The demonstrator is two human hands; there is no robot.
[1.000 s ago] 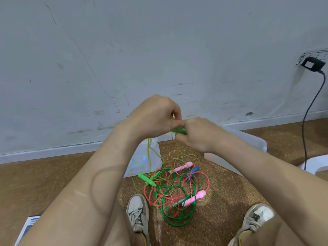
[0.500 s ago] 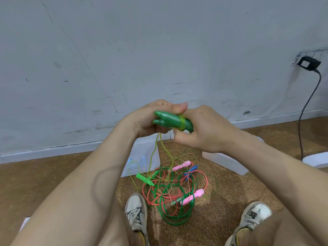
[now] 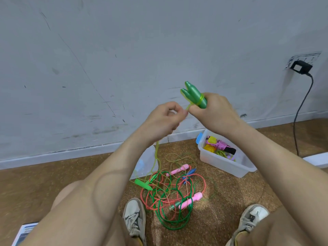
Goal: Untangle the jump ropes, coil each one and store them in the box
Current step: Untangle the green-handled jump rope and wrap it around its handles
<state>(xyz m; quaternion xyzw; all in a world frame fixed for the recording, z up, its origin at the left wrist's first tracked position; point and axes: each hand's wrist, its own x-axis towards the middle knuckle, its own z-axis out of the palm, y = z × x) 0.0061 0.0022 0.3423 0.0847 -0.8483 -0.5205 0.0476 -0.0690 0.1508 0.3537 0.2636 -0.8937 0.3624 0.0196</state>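
My right hand (image 3: 212, 112) grips two dark green handles (image 3: 192, 95) side by side, pointing up and left, with a few turns of yellow-green cord (image 3: 200, 101) wound round them. My left hand (image 3: 164, 118) pinches that cord just left of the handles; the cord hangs from it down to the floor. There lies a tangle of ropes (image 3: 170, 194) in green, coral and braided yellow, with pink handles (image 3: 190, 202), a bright green handle (image 3: 142, 184) and a blue one (image 3: 189, 174). The clear plastic box (image 3: 224, 163) at right holds several coiled ropes.
A clear lid (image 3: 145, 164) leans by the wall behind the tangle. My two shoes (image 3: 135, 217) stand either side of the ropes. A black charger (image 3: 300, 67) with its cable hangs on the wall at right. A white object (image 3: 317, 159) lies at far right, a paper (image 3: 22, 233) bottom left.
My right hand has lifted the green handles up and to the right. My left hand has come off the handles and now pinches the cord beside them. The box has come into view.
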